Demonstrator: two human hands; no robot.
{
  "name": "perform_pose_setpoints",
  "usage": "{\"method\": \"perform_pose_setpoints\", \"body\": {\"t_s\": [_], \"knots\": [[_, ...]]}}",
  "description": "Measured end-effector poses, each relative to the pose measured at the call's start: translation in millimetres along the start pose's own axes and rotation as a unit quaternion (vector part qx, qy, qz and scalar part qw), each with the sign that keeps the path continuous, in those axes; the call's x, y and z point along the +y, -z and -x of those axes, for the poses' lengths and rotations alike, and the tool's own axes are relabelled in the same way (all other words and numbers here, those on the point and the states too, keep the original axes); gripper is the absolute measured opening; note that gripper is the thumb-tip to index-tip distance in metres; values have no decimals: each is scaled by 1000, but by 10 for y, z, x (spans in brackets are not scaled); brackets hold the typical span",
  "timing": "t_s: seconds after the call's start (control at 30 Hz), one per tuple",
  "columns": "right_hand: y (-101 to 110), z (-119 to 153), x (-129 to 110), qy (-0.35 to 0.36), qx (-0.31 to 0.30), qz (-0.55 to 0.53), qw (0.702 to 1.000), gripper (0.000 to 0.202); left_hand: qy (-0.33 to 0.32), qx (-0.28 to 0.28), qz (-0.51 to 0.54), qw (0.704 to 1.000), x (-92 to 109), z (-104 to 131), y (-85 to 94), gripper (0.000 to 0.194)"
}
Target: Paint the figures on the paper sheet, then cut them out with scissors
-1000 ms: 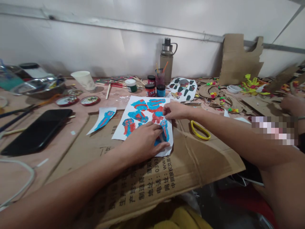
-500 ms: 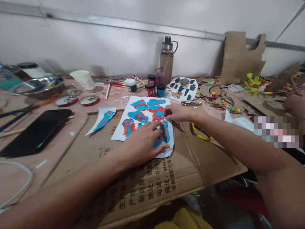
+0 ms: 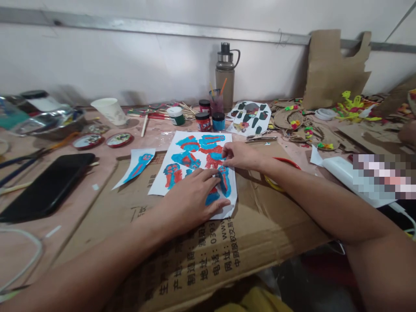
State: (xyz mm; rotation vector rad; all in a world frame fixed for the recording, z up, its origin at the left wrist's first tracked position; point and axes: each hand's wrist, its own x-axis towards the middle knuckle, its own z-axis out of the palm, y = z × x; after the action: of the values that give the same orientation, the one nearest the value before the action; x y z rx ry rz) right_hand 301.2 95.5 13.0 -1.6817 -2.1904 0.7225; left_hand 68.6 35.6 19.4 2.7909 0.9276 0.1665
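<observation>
A white sheet of paper (image 3: 159,182) painted with blue and red shapes lies on a flattened cardboard piece (image 3: 260,234). My left hand (image 3: 198,193) rests flat across its lower part, fingers stretched out and thumb near the bottom right corner. At the sheet's right edge, my right hand (image 3: 238,155) has its fingertips pinched together on the paper; what exactly sits between them is partly hidden. A cut strip of paper (image 3: 138,167) with a blue and red shape lies to the left. Yellow (image 3: 276,184) and red loops (image 3: 287,161) show beside my right forearm.
Behind the sheet stand paint jars (image 3: 203,122), a bottle (image 3: 225,80) and a paper cup (image 3: 110,112). A black phone (image 3: 48,186) lies left. Another painted sheet (image 3: 250,117), a metal clip (image 3: 261,136) and cardboard craft pieces (image 3: 289,119) are at back right. Part of another person shows far right.
The view has shifted slightly, and the red loop now shows beside my right forearm. Both hands keep nearly the same places on the sheet.
</observation>
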Motion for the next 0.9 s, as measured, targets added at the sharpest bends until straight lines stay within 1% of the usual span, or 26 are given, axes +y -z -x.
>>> {"method": "perform_pose_setpoints", "body": {"t_s": [0.13, 0.3, 0.43, 0.53, 0.63, 0.73, 0.83, 0.9], "knots": [[-5, 13, 22, 4, 4, -2, 1000, 19, 14, -3, 19, 1000, 7, 34, 21, 47], [13, 48, 18, 4, 11, 3, 1000, 13, 17, -9, 31, 999, 31, 53, 57, 45], [34, 97, -16, 10, 25, 6, 1000, 14, 18, 5, 54, 998, 12, 63, 50, 45], [45, 145, -31, 41, 35, 7, 998, 20, 21, 37, 80, 996, -44, 63, 49, 49], [60, 199, -27, 86, 34, 20, 996, 22, 23, 98, 95, 990, -110, 58, 91, 53], [82, 255, -25, 112, 19, 42, 993, 24, 56, 147, 99, 983, -168, 57, 170, 56], [104, 303, -48, 120, -8, 59, 991, 25, 92, 168, 107, 976, -226, 60, 256, 56], [119, 327, -80, 113, -30, 82, 990, 28, 112, 174, 119, 971, -266, 62, 306, 54]]}}
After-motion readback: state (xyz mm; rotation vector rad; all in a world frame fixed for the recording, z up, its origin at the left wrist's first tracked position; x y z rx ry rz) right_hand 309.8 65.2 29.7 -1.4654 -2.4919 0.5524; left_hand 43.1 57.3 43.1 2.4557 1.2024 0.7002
